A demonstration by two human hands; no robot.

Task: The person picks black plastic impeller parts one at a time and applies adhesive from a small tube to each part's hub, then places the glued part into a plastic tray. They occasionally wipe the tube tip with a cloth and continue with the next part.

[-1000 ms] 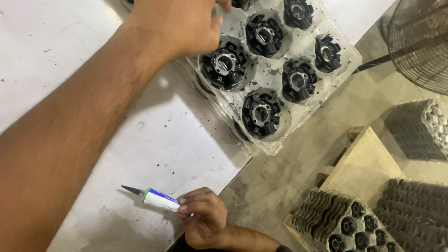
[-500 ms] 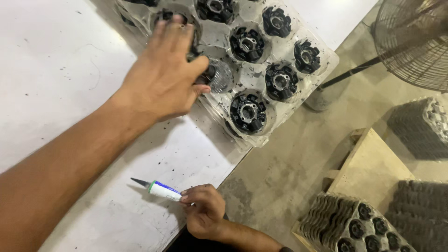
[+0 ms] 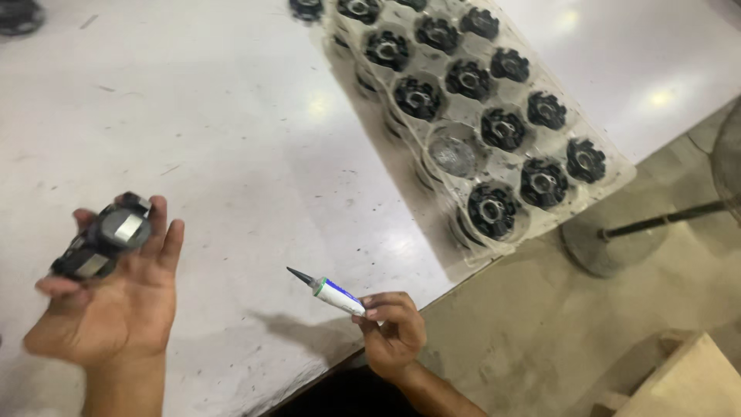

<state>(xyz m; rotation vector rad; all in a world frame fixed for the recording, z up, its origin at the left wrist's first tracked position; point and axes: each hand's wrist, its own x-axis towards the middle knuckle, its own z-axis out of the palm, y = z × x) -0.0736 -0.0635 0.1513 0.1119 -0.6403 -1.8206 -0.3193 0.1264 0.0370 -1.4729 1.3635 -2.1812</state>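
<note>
My left hand (image 3: 116, 297) is raised palm-up over the white table (image 3: 255, 162), holding a round black part (image 3: 104, 235) with a grey metal face on its fingers. My right hand (image 3: 392, 328) sits near the table's front edge, gripping a small white tube (image 3: 328, 292) with a blue band and a dark pointed nozzle that aims left. A clear plastic tray (image 3: 432, 193) lies further back to the right, its pockets filled with several black round parts (image 3: 494, 210). One pocket (image 3: 453, 157) in the tray holds no part.
Another dark part (image 3: 17, 15) lies at the table's far left corner. Beyond the table edge is a concrete floor with a fan's round base and pole (image 3: 617, 235). A wooden box corner (image 3: 687, 378) shows at the lower right.
My left hand has come away from the tray with one black part and moved to the near left, palm turned up. The right hand still holds the tube in much the same place.
</note>
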